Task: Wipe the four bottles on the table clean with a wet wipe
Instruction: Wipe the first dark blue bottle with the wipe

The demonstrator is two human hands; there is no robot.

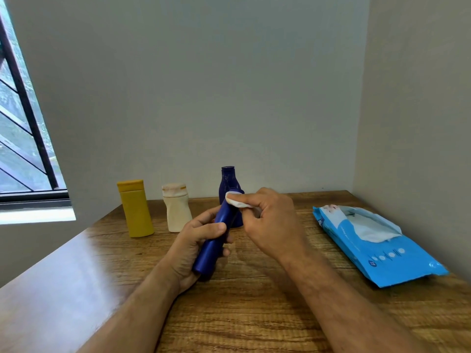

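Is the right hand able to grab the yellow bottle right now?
Probably not yet: the right hand pinches the wipe, and the left hand with its blue bottle lies between it and the yellow bottle.

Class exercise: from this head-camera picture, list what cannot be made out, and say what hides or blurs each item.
Head view only:
- Lower dark blue bottle: hidden by the held blue bottle and right hand.
- Held bottle's cap: covered by the wet wipe.
- Wipes pack print: too small.
- Left hand grip's palm side: hidden.
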